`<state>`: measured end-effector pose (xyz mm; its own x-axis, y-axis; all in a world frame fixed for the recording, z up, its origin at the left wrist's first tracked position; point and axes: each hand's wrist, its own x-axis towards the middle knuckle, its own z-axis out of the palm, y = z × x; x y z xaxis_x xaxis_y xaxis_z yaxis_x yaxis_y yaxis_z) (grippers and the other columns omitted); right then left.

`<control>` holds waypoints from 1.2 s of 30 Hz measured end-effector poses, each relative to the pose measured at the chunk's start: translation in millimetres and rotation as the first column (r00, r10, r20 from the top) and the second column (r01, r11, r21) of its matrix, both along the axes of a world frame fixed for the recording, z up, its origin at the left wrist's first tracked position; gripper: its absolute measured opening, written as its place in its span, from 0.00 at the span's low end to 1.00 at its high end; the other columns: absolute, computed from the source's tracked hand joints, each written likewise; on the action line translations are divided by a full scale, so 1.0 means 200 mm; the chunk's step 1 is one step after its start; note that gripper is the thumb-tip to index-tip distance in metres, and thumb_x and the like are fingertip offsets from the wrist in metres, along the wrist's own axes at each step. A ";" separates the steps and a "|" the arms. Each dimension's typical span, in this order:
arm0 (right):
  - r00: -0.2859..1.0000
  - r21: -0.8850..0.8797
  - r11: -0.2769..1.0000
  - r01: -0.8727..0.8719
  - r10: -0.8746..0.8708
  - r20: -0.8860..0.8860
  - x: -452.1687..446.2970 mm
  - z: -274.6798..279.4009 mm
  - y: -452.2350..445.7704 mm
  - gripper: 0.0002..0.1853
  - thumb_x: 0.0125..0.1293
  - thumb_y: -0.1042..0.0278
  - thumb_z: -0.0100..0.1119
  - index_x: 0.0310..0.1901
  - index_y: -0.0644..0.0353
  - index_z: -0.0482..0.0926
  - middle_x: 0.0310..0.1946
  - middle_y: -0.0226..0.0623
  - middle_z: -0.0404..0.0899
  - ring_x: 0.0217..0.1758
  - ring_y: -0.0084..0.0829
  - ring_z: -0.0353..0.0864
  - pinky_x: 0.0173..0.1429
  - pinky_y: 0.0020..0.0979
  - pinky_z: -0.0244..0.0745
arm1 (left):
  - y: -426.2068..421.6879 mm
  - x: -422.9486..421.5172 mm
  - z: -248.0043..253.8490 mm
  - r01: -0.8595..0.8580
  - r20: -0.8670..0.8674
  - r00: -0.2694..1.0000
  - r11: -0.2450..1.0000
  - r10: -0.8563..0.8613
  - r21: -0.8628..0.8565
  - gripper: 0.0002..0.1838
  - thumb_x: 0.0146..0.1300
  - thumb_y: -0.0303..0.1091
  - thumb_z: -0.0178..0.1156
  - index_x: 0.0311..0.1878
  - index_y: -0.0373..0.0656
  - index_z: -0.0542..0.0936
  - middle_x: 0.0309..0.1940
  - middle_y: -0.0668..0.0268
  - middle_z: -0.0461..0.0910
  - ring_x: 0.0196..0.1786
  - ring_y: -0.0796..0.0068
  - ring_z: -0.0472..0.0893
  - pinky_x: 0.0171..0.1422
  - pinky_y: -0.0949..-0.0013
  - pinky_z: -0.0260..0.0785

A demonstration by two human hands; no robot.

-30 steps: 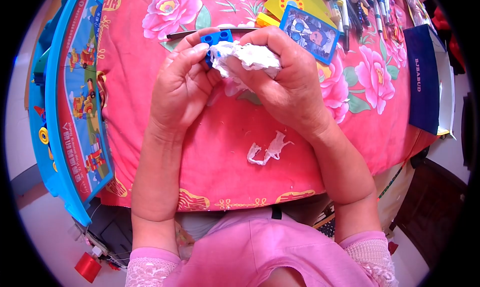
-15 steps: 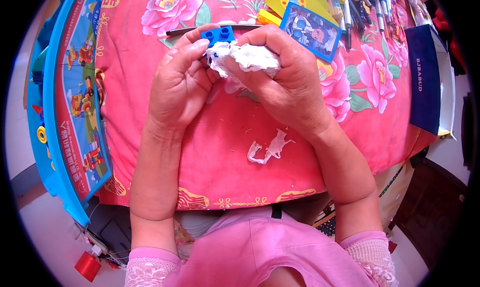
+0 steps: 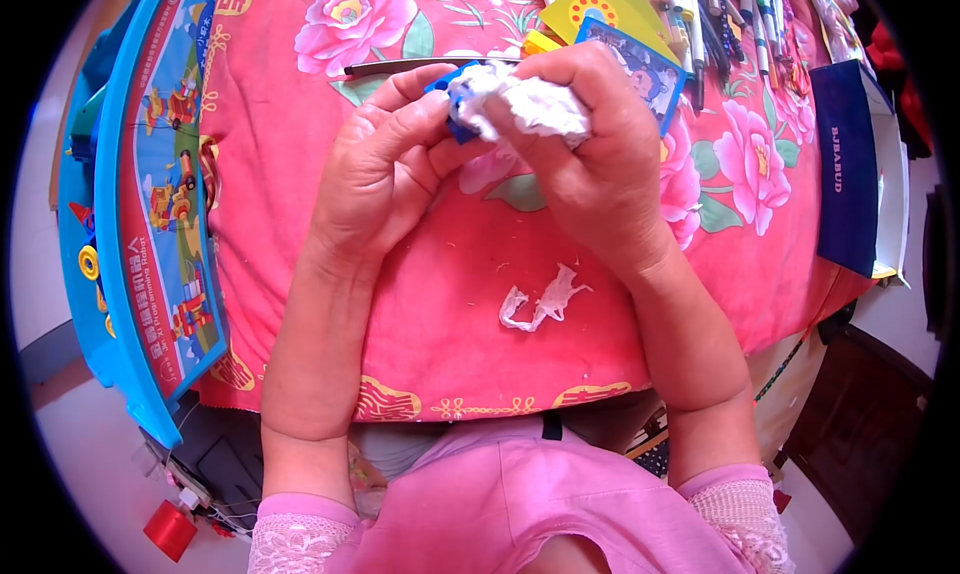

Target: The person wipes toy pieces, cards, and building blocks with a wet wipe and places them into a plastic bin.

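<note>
Between my hands, above the floral tablecloth [image 3: 480,364], is a blue toy building block [image 3: 460,129]. My left hand [image 3: 375,169] pinches it by its left side, fingers behind and thumb in front. A crumpled white tissue [image 3: 545,111] is bunched in my right hand [image 3: 605,164], its left end pressed against the block and covering much of it. The block's studs are hidden now. A torn scrap of white tissue [image 3: 545,299] lies on the cloth below my hands.
A blue tray with a printed toy picture [image 3: 170,214] stands along the left edge. Behind my hands lie a dark pen [image 3: 400,66], a blue-framed picture card [image 3: 650,74], a yellow-green card [image 3: 610,9] and several pens [image 3: 710,24]. A navy box [image 3: 850,169] is at right.
Both hands have shifted slightly right with the block and tissue. The block has turned, so its studs no longer show, and the tissue covers more of it.
</note>
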<state>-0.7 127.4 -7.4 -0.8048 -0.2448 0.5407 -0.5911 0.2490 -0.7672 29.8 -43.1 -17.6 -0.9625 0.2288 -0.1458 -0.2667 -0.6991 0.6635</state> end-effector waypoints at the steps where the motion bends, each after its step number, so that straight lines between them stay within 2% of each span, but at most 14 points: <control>1: 0.999 -0.017 0.999 0.030 -0.029 0.026 0.00 0.00 0.00 0.14 0.46 0.77 0.63 0.36 0.60 0.74 0.29 0.39 0.72 0.34 0.41 0.74 0.36 0.35 0.70 | 0.00 0.00 0.01 -0.002 0.003 1.000 1.000 0.002 0.005 0.18 0.64 0.29 0.51 0.56 0.35 0.64 0.50 0.55 0.72 0.52 0.66 0.76 0.52 0.67 0.76; 3: 0.989 -0.081 0.995 0.065 -0.053 0.137 0.00 -0.01 0.01 0.11 0.51 0.77 0.63 0.36 0.63 0.73 0.30 0.36 0.74 0.33 0.31 0.74 0.36 0.28 0.69 | 0.01 0.00 0.02 -0.005 0.011 1.000 1.000 0.005 0.015 0.18 0.64 0.28 0.51 0.56 0.35 0.64 0.50 0.55 0.72 0.52 0.65 0.76 0.53 0.65 0.76; 5: 0.989 -0.048 0.996 0.079 -0.072 0.126 0.00 0.00 0.02 0.10 0.54 0.78 0.63 0.37 0.64 0.73 0.31 0.34 0.75 0.33 0.25 0.74 0.36 0.23 0.69 | 0.01 0.01 0.01 -0.021 0.015 1.000 1.000 0.020 0.024 0.19 0.64 0.28 0.51 0.56 0.34 0.64 0.50 0.55 0.72 0.52 0.65 0.76 0.54 0.63 0.76; 8: 0.984 0.006 0.999 -0.042 0.043 -0.170 -0.01 0.00 -0.01 0.14 0.44 0.77 0.65 0.35 0.59 0.74 0.28 0.38 0.73 0.32 0.39 0.75 0.35 0.33 0.70 | 0.01 0.01 0.00 -0.054 0.016 0.998 0.997 0.054 0.057 0.16 0.63 0.28 0.53 0.53 0.34 0.67 0.47 0.56 0.74 0.48 0.67 0.78 0.53 0.64 0.76; 12: 0.999 -0.049 0.998 0.035 -0.033 0.040 -0.01 0.01 0.01 0.13 0.46 0.76 0.64 0.35 0.59 0.75 0.28 0.39 0.73 0.33 0.39 0.75 0.35 0.32 0.71 | -0.01 -0.01 0.01 -0.012 -0.028 1.000 1.000 0.012 -0.015 0.21 0.62 0.29 0.54 0.57 0.34 0.64 0.49 0.54 0.73 0.50 0.63 0.77 0.52 0.61 0.77; 13: 0.982 -0.117 0.991 0.069 -0.046 0.184 -0.01 0.00 0.01 0.11 0.49 0.75 0.64 0.35 0.60 0.75 0.28 0.38 0.73 0.32 0.37 0.76 0.34 0.30 0.70 | 0.00 0.00 0.02 -0.006 -0.037 0.999 1.000 0.006 -0.012 0.20 0.61 0.29 0.55 0.55 0.34 0.66 0.48 0.55 0.74 0.48 0.64 0.79 0.48 0.62 0.78; 16: 0.945 -0.255 0.962 0.098 -0.009 0.327 -0.01 0.01 0.01 0.09 0.52 0.74 0.63 0.35 0.62 0.75 0.28 0.38 0.73 0.30 0.33 0.76 0.34 0.28 0.70 | 0.03 0.02 0.05 0.044 -0.068 0.996 0.995 -0.050 -0.087 0.18 0.61 0.28 0.55 0.54 0.35 0.68 0.47 0.55 0.75 0.48 0.65 0.79 0.44 0.64 0.78; 20: 0.964 -0.162 0.985 -0.063 0.102 0.244 0.01 0.00 0.01 0.09 0.54 0.74 0.61 0.37 0.63 0.74 0.26 0.37 0.73 0.30 0.29 0.76 0.34 0.28 0.70 | 0.02 0.02 0.02 0.003 -0.133 0.991 0.990 -0.022 -0.139 0.19 0.59 0.27 0.57 0.53 0.38 0.70 0.48 0.58 0.75 0.50 0.67 0.77 0.49 0.63 0.76; 24: 0.888 -0.280 0.960 -0.029 0.153 0.433 0.01 0.05 0.03 0.09 0.57 0.73 0.59 0.39 0.63 0.73 0.26 0.34 0.76 0.29 0.22 0.76 0.32 0.24 0.71 | 0.03 0.03 0.02 0.009 -0.185 0.982 0.982 -0.045 -0.188 0.20 0.56 0.26 0.61 0.52 0.38 0.70 0.44 0.62 0.76 0.46 0.73 0.77 0.47 0.70 0.76; 26: 0.927 -0.266 0.964 -0.011 0.109 0.358 0.00 0.04 0.02 0.08 0.59 0.74 0.57 0.40 0.63 0.73 0.25 0.33 0.76 0.29 0.20 0.75 0.32 0.23 0.71 | 0.07 0.05 0.06 -0.019 -0.147 0.989 0.979 -0.011 -0.201 0.20 0.55 0.26 0.62 0.52 0.39 0.70 0.44 0.63 0.76 0.45 0.75 0.77 0.48 0.73 0.74; 29: 0.970 -0.307 0.952 0.003 0.072 0.233 -0.01 0.02 0.02 0.10 0.56 0.78 0.57 0.41 0.61 0.74 0.27 0.32 0.77 0.31 0.22 0.76 0.34 0.23 0.71 | 0.04 0.03 0.04 0.014 -0.183 0.982 0.974 -0.057 -0.228 0.23 0.56 0.28 0.61 0.55 0.39 0.68 0.47 0.61 0.75 0.48 0.73 0.77 0.49 0.69 0.73; 31: 0.992 -0.324 0.946 -0.017 0.057 0.115 -0.02 0.02 0.02 0.12 0.53 0.81 0.58 0.41 0.60 0.75 0.29 0.33 0.78 0.33 0.24 0.76 0.36 0.24 0.72 | 0.05 0.04 0.08 -0.090 -0.178 0.984 0.925 0.024 -0.370 0.22 0.56 0.26 0.62 0.54 0.39 0.68 0.45 0.63 0.75 0.46 0.75 0.77 0.49 0.71 0.73; 34: 0.988 -0.074 0.996 -0.043 0.031 -0.150 -0.04 0.03 0.04 0.16 0.47 0.83 0.59 0.39 0.57 0.77 0.30 0.34 0.78 0.35 0.30 0.77 0.39 0.25 0.72 | 0.07 0.04 0.07 -0.231 -0.270 0.955 0.870 0.119 -0.436 0.21 0.55 0.24 0.62 0.52 0.39 0.70 0.42 0.65 0.75 0.44 0.78 0.76 0.48 0.75 0.72; 36: 0.983 0.016 1.000 -0.013 0.015 -0.184 -0.03 0.03 0.02 0.17 0.44 0.82 0.60 0.38 0.55 0.78 0.27 0.35 0.76 0.31 0.35 0.77 0.35 0.28 0.74 | 0.08 0.04 0.06 -0.299 -0.336 0.929 0.846 0.153 -0.442 0.20 0.55 0.23 0.63 0.51 0.38 0.70 0.40 0.65 0.75 0.44 0.80 0.76 0.48 0.78 0.71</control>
